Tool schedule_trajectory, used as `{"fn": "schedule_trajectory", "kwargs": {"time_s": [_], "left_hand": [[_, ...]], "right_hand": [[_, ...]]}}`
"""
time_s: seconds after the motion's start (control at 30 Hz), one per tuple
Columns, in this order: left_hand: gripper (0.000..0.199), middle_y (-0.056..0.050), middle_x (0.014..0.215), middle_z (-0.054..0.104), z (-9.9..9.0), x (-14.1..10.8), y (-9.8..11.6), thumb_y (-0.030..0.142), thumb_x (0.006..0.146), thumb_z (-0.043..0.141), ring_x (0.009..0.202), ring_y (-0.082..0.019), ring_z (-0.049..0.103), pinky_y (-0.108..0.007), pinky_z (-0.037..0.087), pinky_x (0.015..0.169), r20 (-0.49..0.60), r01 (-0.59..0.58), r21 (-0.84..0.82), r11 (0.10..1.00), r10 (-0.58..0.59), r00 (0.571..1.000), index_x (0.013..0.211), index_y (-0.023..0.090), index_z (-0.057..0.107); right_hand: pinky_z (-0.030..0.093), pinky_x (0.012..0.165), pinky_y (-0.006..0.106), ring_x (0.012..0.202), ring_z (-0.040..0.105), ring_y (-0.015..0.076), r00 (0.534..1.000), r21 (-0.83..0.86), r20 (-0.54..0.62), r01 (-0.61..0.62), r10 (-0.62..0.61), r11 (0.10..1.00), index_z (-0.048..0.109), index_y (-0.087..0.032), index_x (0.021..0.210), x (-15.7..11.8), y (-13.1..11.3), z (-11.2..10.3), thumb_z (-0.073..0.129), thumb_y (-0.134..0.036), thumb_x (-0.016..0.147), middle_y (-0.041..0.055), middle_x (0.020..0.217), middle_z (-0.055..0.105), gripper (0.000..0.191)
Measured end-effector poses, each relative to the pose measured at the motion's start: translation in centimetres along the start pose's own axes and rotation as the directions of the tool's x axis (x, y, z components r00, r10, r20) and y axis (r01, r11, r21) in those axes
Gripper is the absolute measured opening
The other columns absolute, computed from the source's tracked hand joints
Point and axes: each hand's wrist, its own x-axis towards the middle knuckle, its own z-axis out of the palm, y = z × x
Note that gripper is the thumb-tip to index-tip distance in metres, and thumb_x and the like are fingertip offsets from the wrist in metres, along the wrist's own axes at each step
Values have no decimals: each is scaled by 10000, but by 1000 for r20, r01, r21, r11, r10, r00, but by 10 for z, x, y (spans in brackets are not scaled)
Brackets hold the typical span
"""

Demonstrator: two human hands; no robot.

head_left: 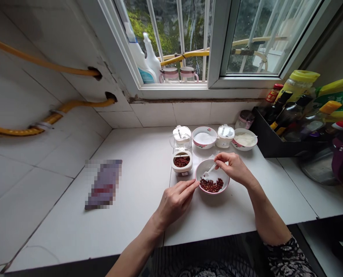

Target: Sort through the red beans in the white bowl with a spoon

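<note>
A white bowl with a pink rim [198,172] stands on the counter, with dark red peppercorn-like grains [212,186] gathered at its near side. My left hand [174,202] holds the bowl at its left rim, fingers long and close together; the thumb is hidden. Pinched in my right hand [231,167] is a small white spoon [208,172], its head tilted down inside the bowl above the grains. Just left of the bowl sits an uncovered seasoning jar [182,162] filled with similar grains.
Behind are a lidded jar [182,132], a bowl of white granules [204,137], another lidded jar [225,135] and a bowl of whitish powder [244,139]. A black box of bottles [263,134] stands at right. A blurred purple packet [104,184] lies at left.
</note>
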Motion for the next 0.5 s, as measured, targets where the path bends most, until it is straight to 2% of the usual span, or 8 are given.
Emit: {"fn": "schedule_trajectory", "kwargs": {"time_s": [0.1,0.17,0.23,0.33,0.5], "left_hand": [[400,-102,1085,728,0,0,0,59,941,493,934,-185,714,-283,609,766,4,1,-1,1000,-1,1000,1304,193,593],[408,-102,1090,727,0,-1,0,65,944,489,938,-183,713,-279,607,770,10,5,1,1000,-5,1000,1316,198,586],[415,-101,1092,726,0,-1,0,71,945,488,946,-183,713,-276,606,774,14,7,3,1000,-7,1000,1328,202,579],[419,-100,1096,725,0,-1,0,70,944,491,944,-182,713,-279,606,781,12,8,0,1000,-8,1000,1331,203,577],[407,-102,1090,727,0,0,1,68,947,493,950,-186,714,-285,609,782,12,3,1,1000,-3,1000,1323,198,578]], "right_hand": [[448,822,363,663,622,172,996,-170,3,84,-85,982,642,-216,762,-1,-4,1,534,-203,877,12,683,723,158],[447,831,368,638,606,162,995,-169,40,99,-94,981,638,-218,748,-2,-7,4,536,-191,878,5,669,721,167],[467,745,335,624,613,160,993,-92,90,79,-71,993,635,-214,734,-2,-8,6,533,-200,879,9,653,713,178],[466,632,296,641,632,169,995,47,100,-19,14,999,639,-204,741,-2,-7,8,544,-238,864,20,657,709,160],[477,647,301,659,641,174,991,219,67,-124,112,968,652,-193,761,1,0,4,604,-322,811,23,645,707,147]]}}
